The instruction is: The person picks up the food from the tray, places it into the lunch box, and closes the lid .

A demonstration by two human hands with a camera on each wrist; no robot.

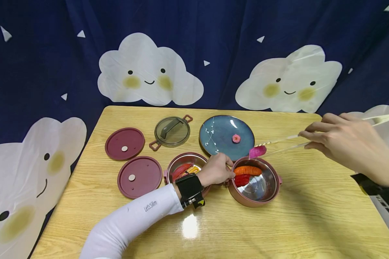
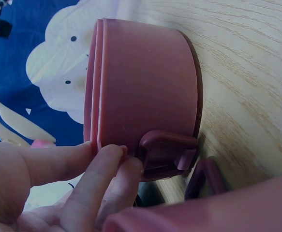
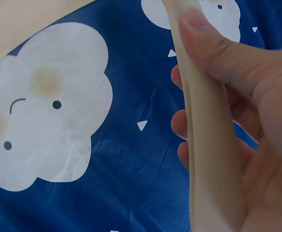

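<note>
My left hand point(image 1: 216, 168) pinches the rim of the right-hand pink pot point(image 1: 254, 203), beside its handle. Thumb and fingers straddle that rim in the left wrist view. Inside the pot lie an orange carrot-like piece point(image 1: 247, 170) and a red piece point(image 1: 242, 180). A pair of pale tongs point(image 3: 211, 125) is gripped in my right hand point(image 1: 347, 140), thumb on one side and fingers on the other. Between the tong tips is a magenta piece point(image 1: 257, 151), overlapping the pot's far rim in the head view.
Behind the pot, a blue plate point(image 1: 218, 147) carries a pink flower-shaped piece point(image 1: 236, 138). Under my left wrist stands a second pot point(image 1: 187, 154) with red and yellow pieces. Farther left are a glass lid point(image 1: 179, 136) and two burgundy lids, one behind point(image 1: 124, 138) and one nearer point(image 1: 146, 183).
</note>
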